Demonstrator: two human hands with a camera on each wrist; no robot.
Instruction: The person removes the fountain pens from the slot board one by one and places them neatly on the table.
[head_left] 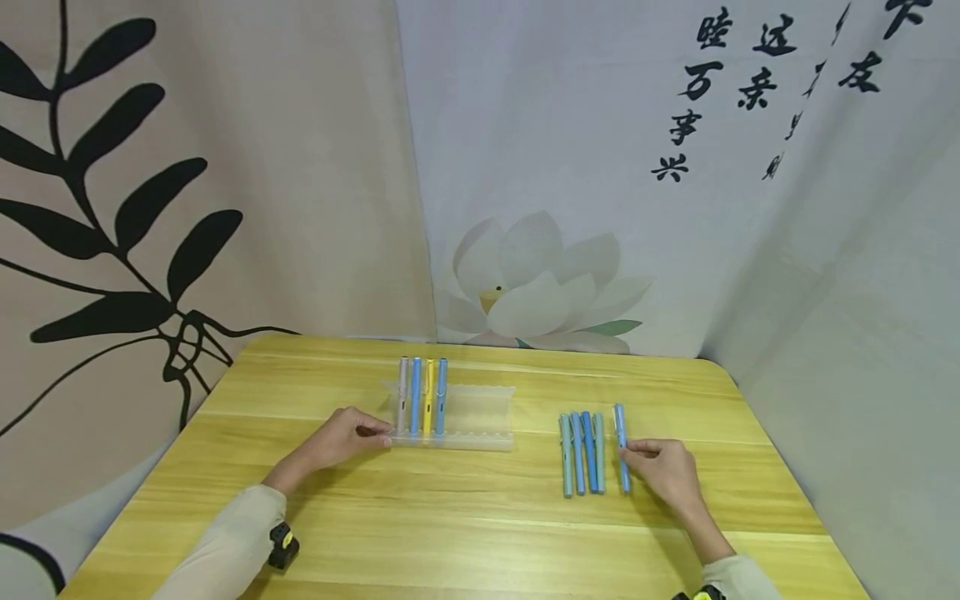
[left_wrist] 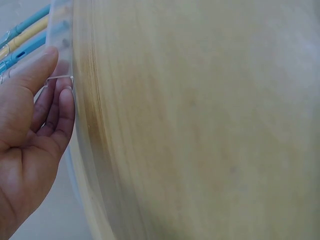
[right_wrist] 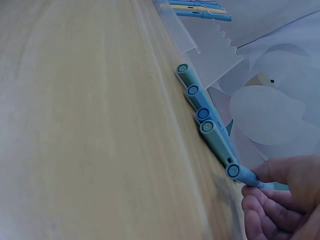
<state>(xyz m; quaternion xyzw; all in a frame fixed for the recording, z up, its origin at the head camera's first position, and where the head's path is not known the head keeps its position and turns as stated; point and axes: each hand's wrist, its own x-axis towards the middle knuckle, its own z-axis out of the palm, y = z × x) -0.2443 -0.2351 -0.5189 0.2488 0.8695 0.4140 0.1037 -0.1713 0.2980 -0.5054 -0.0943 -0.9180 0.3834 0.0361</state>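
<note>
My left hand [head_left: 351, 438] pinches the left end of a clear plastic pen rack [head_left: 476, 443] between thumb and fingers. Four slots' worth of pens is not countable beyond several: a greyish pen [head_left: 402, 396], a yellow pen [head_left: 428, 396] and blue pens [head_left: 441, 396] lean side by side in the rack's left part. On the right, my right hand [head_left: 666, 472] pinches a blue pen [head_left: 622, 448] by its side. Just left of it lie several blue and green pens [head_left: 566, 456] in a row on the table. In the right wrist view, the held pen [right_wrist: 235, 171] shows its round end.
The wooden table [head_left: 480, 533] runs back to a printed curtain [head_left: 555, 167] with a lotus and writing. A second curtain with dark leaves [head_left: 135, 225] hangs at the left. Bare rack [head_left: 480, 408] shows to the right of the standing pens.
</note>
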